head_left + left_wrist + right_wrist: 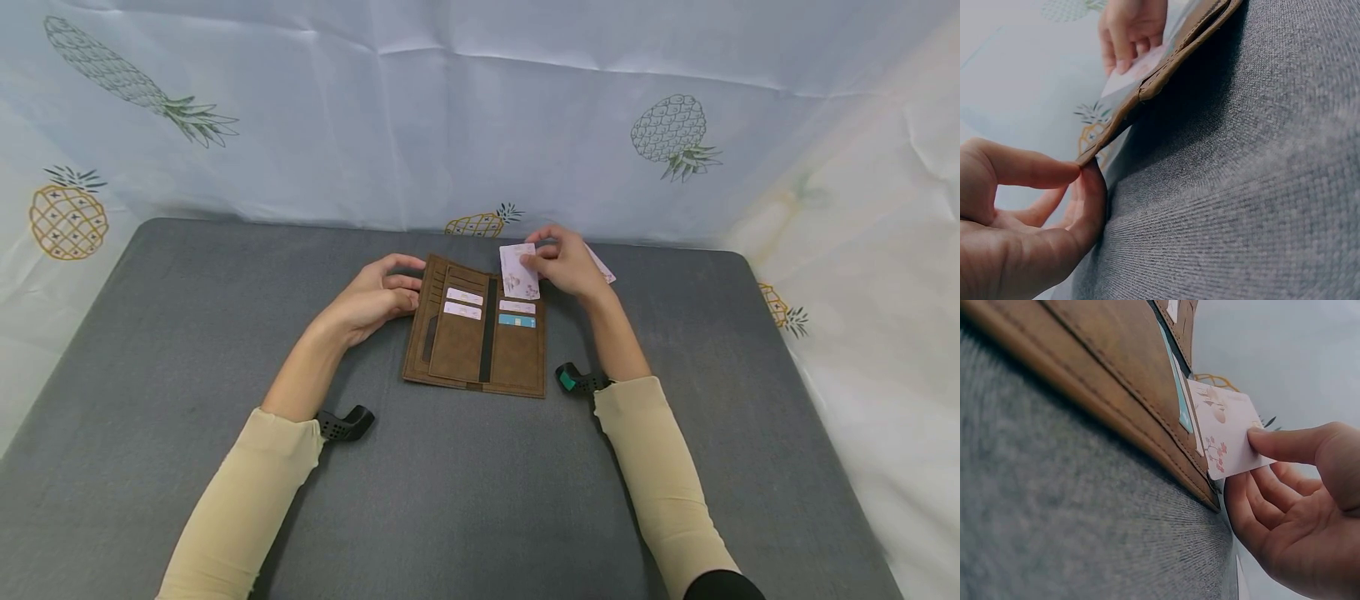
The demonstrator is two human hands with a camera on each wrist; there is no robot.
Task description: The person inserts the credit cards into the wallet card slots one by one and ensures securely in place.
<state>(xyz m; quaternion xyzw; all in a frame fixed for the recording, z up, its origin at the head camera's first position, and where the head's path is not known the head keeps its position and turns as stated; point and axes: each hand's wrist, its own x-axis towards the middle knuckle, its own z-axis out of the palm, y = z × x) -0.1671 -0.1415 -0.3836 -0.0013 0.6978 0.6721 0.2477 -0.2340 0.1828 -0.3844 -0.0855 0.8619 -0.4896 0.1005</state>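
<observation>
Card (pixel 516 279) pinched by its right edge in right grip (pixel 567 263) — left grip (pixel 375 300) pinches edge of wallet (pixel 457 346).

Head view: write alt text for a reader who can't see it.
A person's right hand holds a pale pink card at the upper right of an open brown wallet, while the left hand holds the wallet's left edge. Pale cards and one blue card show in its slots. Behind the gray table hangs a pineapple-print cloth.
</observation>
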